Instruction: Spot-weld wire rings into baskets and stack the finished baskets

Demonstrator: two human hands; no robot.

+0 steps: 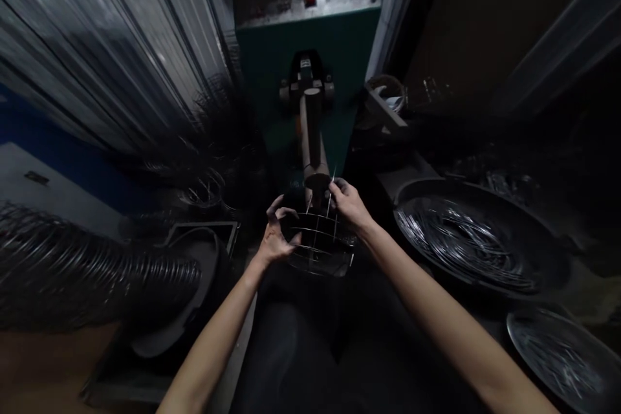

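Note:
My right hand (pixel 350 206) pinches a thin straight metal wire (pixel 332 187) upright between thumb and fingertips, beside the machine's thick cylindrical arm (pixel 314 136). Under the end of that arm sits a round wire frame (pixel 317 233) of curved rings and crossing wires. My left hand (pixel 277 236) is at the frame's left side, thumb and fingers spread apart around its edge; whether they touch the wires is hard to tell. Dim light hides the lower parts of the frame.
The green machine (pixel 310 39) with a red lamp stands ahead. A wide dark pan (pixel 548 252) of wire rings lies right, with a smaller dish (pixel 557 362) of short wires nearer. Stacked wire coils (pixel 97 265) lie left, by a dark tub (pixel 208 272).

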